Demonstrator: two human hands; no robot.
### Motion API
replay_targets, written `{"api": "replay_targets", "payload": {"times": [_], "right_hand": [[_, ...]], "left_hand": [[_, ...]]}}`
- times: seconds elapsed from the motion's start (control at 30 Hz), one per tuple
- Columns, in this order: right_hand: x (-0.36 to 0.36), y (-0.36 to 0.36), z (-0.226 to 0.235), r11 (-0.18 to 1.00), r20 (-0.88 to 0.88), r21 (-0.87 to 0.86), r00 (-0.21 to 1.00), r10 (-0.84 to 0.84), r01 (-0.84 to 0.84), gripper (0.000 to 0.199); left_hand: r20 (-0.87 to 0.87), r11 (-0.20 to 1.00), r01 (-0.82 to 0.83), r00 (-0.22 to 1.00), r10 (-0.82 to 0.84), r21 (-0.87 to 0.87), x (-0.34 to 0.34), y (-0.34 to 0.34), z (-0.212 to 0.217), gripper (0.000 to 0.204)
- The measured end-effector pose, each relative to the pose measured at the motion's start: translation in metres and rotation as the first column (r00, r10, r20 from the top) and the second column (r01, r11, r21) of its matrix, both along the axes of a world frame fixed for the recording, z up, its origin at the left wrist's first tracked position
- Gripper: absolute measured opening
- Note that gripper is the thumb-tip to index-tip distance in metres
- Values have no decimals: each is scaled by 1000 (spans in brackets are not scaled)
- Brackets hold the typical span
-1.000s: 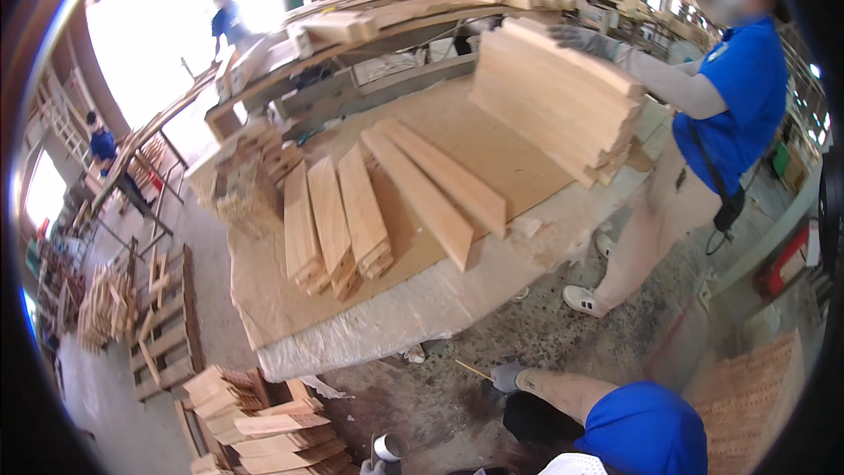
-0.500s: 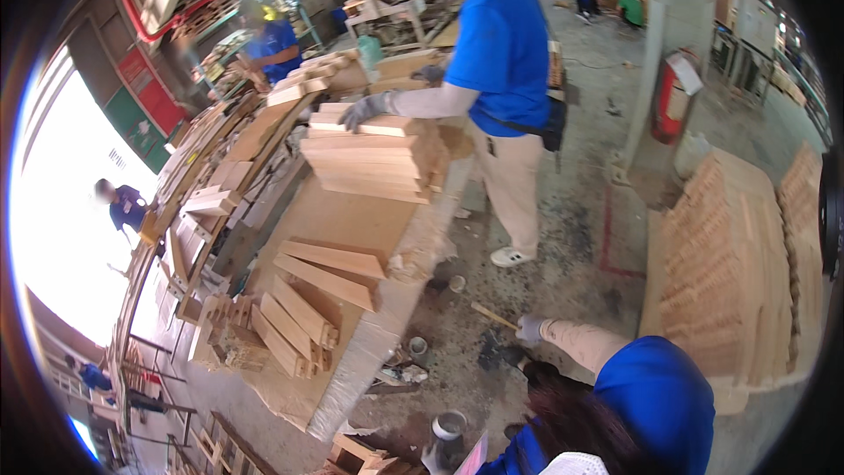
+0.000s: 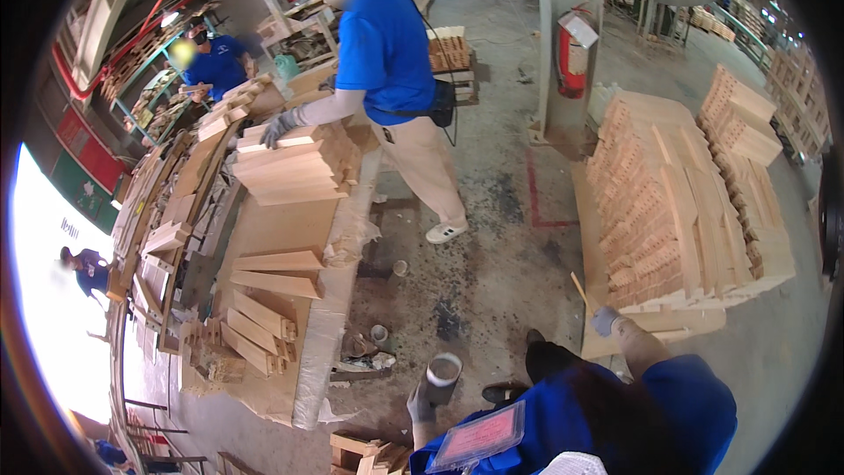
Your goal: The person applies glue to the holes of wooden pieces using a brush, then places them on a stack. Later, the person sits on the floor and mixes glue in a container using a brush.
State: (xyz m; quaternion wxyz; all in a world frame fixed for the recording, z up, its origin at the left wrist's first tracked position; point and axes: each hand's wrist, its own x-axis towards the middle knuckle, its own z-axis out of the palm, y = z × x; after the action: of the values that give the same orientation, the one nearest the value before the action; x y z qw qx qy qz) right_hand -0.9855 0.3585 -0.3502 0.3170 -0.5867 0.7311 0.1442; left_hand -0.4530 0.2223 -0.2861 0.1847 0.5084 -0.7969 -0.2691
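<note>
My left hand (image 3: 419,405), in a grey glove, is closed around a dark cylindrical cup (image 3: 442,380) with a pale inside rim, held upright in front of my body. My right hand (image 3: 605,321), also gloved, grips a thin wooden stick (image 3: 578,288) that points up and away. Just beyond the stick rises a large stack of notched wooden pieces (image 3: 642,202), on a flat board (image 3: 593,334). The stick's far end appears close to the stack; I cannot tell whether they touch.
At left, a covered worktable (image 3: 316,334) carries several loose wooden slats (image 3: 277,281) and a pile of boards (image 3: 294,167). A co-worker (image 3: 387,53) stands beside it, gloved hand on the pile. A pillar (image 3: 567,44) holds a fire extinguisher (image 3: 571,62). Small cups (image 3: 379,332) sit nearby.
My view has turned right, so the worktable and co-worker sit further left. My right hand with the stick has swung right toward the stack. The cup in my left hand shows more fully.
</note>
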Motion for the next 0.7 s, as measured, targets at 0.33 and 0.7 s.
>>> {"api": "replay_targets", "payload": {"times": [0.33, 0.7], "right_hand": [[-4, 11, 95, 445, 543, -57, 402, -737, 894, 25], [-157, -100, 73, 515, 533, -368, 629, -566, 775, 27]], "left_hand": [[-795, 828, 276, 531, 292, 488, -208, -126, 23, 39], [-835, 529, 694, 197, 514, 489, -486, -252, 156, 50]]}}
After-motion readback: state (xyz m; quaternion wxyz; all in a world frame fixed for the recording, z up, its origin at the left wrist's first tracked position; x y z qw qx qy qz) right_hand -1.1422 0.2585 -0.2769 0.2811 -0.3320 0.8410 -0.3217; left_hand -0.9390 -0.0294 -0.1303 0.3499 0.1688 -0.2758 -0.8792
